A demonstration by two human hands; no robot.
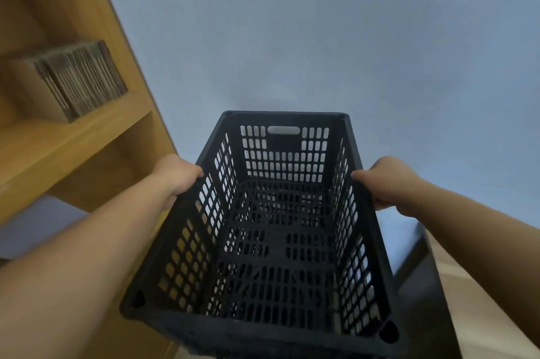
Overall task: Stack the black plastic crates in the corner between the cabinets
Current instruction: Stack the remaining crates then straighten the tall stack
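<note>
Two bare forearms in view, no sleeves visible up to frame edge. Left hand (178, 174) bare: no glove, ring, watch or band showing. Right hand (388, 183) likewise bare, wrist unadorned. Fingers mostly hidden; one right fingertip shows. No marks or tattoos visible. Nothing else of person seen.

Both arms reach forward; left hand (178, 174) and right hand (388, 183) seemingly clamped in grip.

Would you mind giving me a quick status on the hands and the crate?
Left hand and right hand gripping the long sides of the black crate. Crate empty, held up facing the wall. Wooden cabinet close on the left; nothing blocking ahead.
</note>
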